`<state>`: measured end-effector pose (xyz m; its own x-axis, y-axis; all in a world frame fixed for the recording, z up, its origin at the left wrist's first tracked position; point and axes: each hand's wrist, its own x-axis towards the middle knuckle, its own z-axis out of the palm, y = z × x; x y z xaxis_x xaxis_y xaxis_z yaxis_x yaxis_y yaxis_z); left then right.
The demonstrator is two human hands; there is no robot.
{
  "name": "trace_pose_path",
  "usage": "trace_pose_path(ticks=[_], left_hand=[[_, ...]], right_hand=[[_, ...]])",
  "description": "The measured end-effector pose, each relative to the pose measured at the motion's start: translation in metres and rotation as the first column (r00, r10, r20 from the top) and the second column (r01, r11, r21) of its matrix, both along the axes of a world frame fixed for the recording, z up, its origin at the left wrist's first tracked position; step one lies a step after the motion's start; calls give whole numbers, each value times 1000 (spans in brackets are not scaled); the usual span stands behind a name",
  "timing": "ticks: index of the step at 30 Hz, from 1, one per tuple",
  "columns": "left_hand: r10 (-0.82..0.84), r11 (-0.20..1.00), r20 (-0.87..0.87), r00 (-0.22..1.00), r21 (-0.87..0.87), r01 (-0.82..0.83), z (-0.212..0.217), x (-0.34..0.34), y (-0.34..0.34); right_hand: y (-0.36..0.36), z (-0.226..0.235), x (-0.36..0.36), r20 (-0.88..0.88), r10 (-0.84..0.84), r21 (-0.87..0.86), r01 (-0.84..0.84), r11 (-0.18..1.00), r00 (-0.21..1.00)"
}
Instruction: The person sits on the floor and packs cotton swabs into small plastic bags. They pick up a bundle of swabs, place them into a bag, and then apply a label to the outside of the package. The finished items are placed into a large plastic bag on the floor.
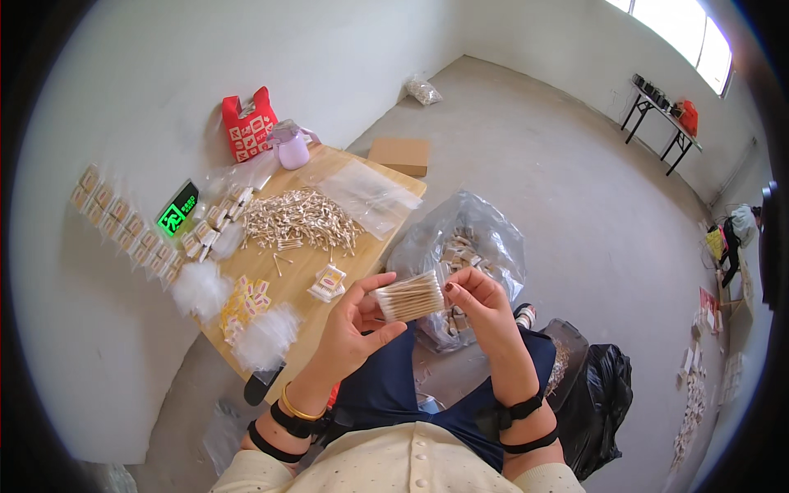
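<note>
Before my chest, a clear bag packed with wooden cotton swabs (408, 297) is held up between both hands. My left hand (353, 320) grips its left end, thumb below and fingers behind. At the other end, my right hand (483, 306) pinches the bag's edge. On the wooden table (302, 289) to the left lies a loose heap of cotton swabs (300, 218). Nearer me are small stacked packs (328, 281), yellow-and-white paper labels (246, 302) and piles of thin clear bags (267, 337). Behind my right hand, a large clear sack (493, 226) holds many packs.
A red bag (249, 127), a lilac jug (289, 148) and a lit green exit sign (175, 212) stand along the wall side. Flat clear bags (370, 195) cover the far table corner. A cardboard box (399, 153) and a black bag (604, 403) are on the floor.
</note>
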<state>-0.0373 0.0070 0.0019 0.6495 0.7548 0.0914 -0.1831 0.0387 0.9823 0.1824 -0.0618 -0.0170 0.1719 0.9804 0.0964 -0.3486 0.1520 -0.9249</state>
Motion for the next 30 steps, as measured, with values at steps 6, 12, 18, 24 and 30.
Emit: trace_pose_path(ticks=[6, 12, 18, 24, 30], left_hand=[[-17, 998, 57, 998, -67, 21, 1, 6, -10], [-43, 996, 32, 999, -71, 46, 6, 11, -17], [2, 1000, 29, 1000, -10, -2, 1, 16, -18], [259, 858, -110, 960, 483, -176, -1, 24, -24], [72, 913, -84, 994, 406, -32, 2, 44, -34]], right_hand=[[-17, 3, 6, -44, -34, 30, 36, 999, 998], [-32, 12, 10, 40, -66, 27, 65, 998, 997], [-38, 8, 14, 12, -75, 62, 74, 995, 997], [-39, 7, 8, 109, -174, 63, 168, 984, 979], [-40, 18, -15, 555, -307, 208, 229, 951, 773]])
